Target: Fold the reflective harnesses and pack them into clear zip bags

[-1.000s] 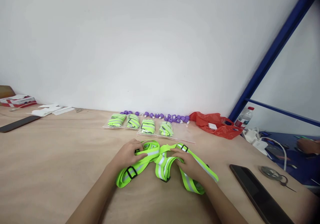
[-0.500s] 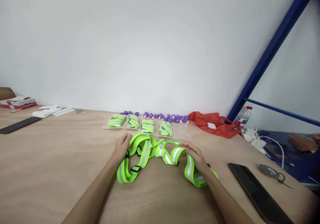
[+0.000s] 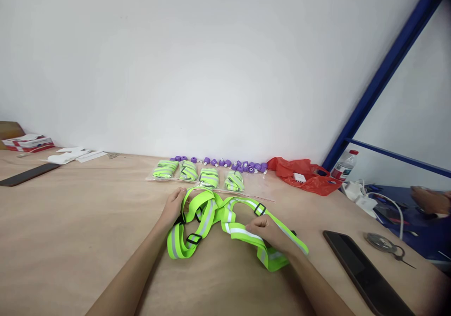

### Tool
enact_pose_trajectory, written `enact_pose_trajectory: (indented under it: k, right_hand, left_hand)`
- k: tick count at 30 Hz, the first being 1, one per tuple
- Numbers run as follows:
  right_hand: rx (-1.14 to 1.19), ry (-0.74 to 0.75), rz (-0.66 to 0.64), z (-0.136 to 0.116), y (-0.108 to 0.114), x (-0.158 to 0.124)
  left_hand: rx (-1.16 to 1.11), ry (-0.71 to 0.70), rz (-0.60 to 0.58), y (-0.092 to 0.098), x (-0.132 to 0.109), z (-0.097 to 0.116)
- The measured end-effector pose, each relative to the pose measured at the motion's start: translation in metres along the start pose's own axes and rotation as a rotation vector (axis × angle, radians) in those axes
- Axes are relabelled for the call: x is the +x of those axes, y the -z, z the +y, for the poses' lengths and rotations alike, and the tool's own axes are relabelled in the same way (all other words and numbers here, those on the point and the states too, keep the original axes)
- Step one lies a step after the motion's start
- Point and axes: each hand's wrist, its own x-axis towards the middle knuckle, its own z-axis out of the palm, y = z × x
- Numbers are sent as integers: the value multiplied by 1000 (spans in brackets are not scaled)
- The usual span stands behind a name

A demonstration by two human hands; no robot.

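A lime-green reflective harness (image 3: 210, 212) with silver stripes and black buckles is spread on the table in front of me. My left hand (image 3: 174, 204) is closed on its left strap, near the top of the loop. My right hand (image 3: 267, 231) pinches the lower strap of the right loop, thumb and fingers together. A black slider buckle (image 3: 260, 209) lies just above that hand on the upper strap. Several bagged harnesses (image 3: 208, 178) sit in a row behind, in clear plastic bags.
Purple rolls (image 3: 243, 165) line the wall. A red plastic bag (image 3: 306, 177) and a bottle (image 3: 344, 165) stand back right. A phone (image 3: 364, 271) and a round badge reel (image 3: 380, 242) lie on the right. Papers (image 3: 72, 155) rest left. Another person's hand (image 3: 430, 201) shows far right.
My right hand has let go of the upper right strap and moved down and left onto the lower strap, pulling it straighter. The left hand stays on its strap.
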Motion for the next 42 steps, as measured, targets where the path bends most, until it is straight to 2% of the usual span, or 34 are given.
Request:
enact_pose_trajectory:
  k: [2, 6, 10, 13, 19, 23, 30, 36, 42]
  right_hand:
    - [-24, -14, -44, -3, -3, 0]
    - [116, -70, -56, -9, -12, 0]
    - [178, -58, 62, -6, -25, 5]
    - [34, 26, 147, -2, -31, 9]
    - [-441, 58, 201, -14, -34, 9]
    - [-528, 116, 228, -14, -32, 8]
    - [-520, 103, 322, 3, -15, 9]
    - [-375, -82, 190, 16, 8, 6]
    - [-316, -125, 148, 18, 18, 3]
  left_hand:
    - [-2, -4, 0, -1, -1, 1]
    - [9, -19, 1, 0, 0, 0]
    - [32, -38, -4, 0, 0, -1]
    - [48, -43, -19, -2, -2, 1]
    - [64, -43, -25, -4, -4, 1]
    - [36, -43, -5, -2, -3, -2]
    - [-135, -32, 128, 5, 5, 3]
    - [-296, -5, 231, 21, 12, 13]
    - [-360, -67, 440, 46, 20, 19]
